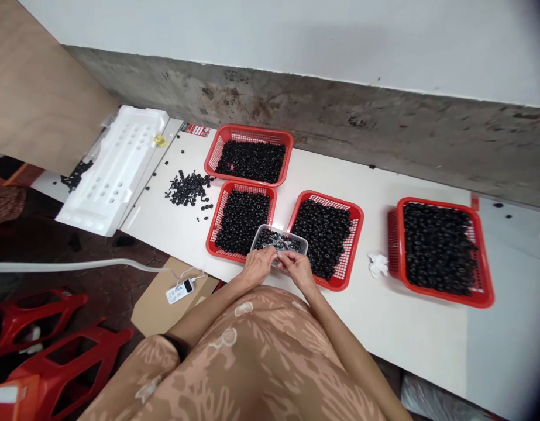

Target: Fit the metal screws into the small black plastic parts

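Note:
My left hand (260,264) and my right hand (296,266) meet at the near edge of a small clear plastic container (301,240). Both have their fingers pinched together, fingertips nearly touching. Whatever they hold is too small to make out. Inside the container lie small black parts and shiny metal pieces (281,241). It sits between two red baskets, partly over their edges. The left basket (208,234) is full of small black round parts; the right basket (355,245) holds larger black ring-like parts.
Behind stands another red basket (254,130) of small black parts, beside a loose black pile (188,188). Far right is a deep red basket (395,245), near a crumpled white tissue (377,265). White foam (114,169) lies left. Red stools (72,356) stand on the floor.

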Action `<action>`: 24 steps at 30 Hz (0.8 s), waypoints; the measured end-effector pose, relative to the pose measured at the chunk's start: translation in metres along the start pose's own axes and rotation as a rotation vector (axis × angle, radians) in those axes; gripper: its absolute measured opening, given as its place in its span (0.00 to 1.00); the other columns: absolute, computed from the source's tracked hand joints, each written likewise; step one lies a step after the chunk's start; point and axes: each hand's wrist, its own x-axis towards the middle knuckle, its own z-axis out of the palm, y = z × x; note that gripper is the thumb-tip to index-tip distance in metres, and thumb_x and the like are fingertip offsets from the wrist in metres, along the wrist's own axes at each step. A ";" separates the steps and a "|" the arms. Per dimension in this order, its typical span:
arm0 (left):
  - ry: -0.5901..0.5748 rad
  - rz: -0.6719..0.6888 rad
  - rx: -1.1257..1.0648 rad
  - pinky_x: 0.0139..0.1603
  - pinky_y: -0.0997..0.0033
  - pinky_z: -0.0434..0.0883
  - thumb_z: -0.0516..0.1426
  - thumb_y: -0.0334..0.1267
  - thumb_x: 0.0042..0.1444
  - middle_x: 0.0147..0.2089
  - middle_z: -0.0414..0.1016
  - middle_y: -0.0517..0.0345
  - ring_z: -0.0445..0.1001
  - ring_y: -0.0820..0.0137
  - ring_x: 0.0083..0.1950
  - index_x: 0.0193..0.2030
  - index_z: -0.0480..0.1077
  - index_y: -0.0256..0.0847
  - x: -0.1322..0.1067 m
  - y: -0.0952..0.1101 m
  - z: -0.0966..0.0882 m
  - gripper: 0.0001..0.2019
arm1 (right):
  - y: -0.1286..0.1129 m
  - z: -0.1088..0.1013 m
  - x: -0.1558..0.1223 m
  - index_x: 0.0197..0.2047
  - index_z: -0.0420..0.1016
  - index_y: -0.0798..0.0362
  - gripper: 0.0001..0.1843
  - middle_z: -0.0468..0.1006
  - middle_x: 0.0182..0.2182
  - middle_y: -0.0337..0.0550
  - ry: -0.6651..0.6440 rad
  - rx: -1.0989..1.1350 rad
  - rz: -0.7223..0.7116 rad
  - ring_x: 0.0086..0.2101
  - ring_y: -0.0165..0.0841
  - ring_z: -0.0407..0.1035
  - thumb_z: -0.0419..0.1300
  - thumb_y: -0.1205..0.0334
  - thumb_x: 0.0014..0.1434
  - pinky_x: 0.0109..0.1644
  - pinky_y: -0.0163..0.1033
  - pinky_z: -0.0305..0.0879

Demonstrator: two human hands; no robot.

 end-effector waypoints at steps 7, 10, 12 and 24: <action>-0.116 -0.163 -0.047 0.34 0.73 0.59 0.40 0.43 0.68 0.32 0.73 0.59 0.71 0.70 0.34 0.38 0.66 0.41 0.006 0.008 0.000 0.16 | 0.002 0.002 -0.001 0.37 0.78 0.56 0.23 0.77 0.24 0.43 0.020 0.058 -0.027 0.25 0.32 0.70 0.64 0.43 0.50 0.34 0.37 0.69; -0.039 -0.040 0.150 0.37 0.70 0.59 0.42 0.41 0.67 0.35 0.74 0.54 0.71 0.68 0.36 0.39 0.67 0.39 0.007 0.011 -0.001 0.15 | 0.006 0.007 0.000 0.34 0.78 0.55 0.21 0.76 0.23 0.41 0.023 0.260 0.058 0.23 0.30 0.69 0.68 0.46 0.46 0.31 0.35 0.69; 0.019 0.110 0.284 0.40 0.67 0.59 0.43 0.39 0.66 0.36 0.73 0.51 0.71 0.66 0.39 0.39 0.67 0.37 0.007 0.010 -0.002 0.15 | 0.008 0.009 0.001 0.32 0.77 0.55 0.18 0.76 0.23 0.40 0.005 0.444 0.175 0.22 0.28 0.68 0.70 0.50 0.44 0.30 0.33 0.69; -0.004 0.322 0.392 0.40 0.67 0.58 0.42 0.36 0.67 0.36 0.71 0.53 0.68 0.67 0.40 0.40 0.66 0.39 0.006 -0.002 -0.009 0.13 | 0.006 0.005 -0.001 0.31 0.77 0.56 0.06 0.77 0.26 0.40 -0.050 0.694 0.442 0.23 0.23 0.68 0.69 0.66 0.48 0.28 0.27 0.69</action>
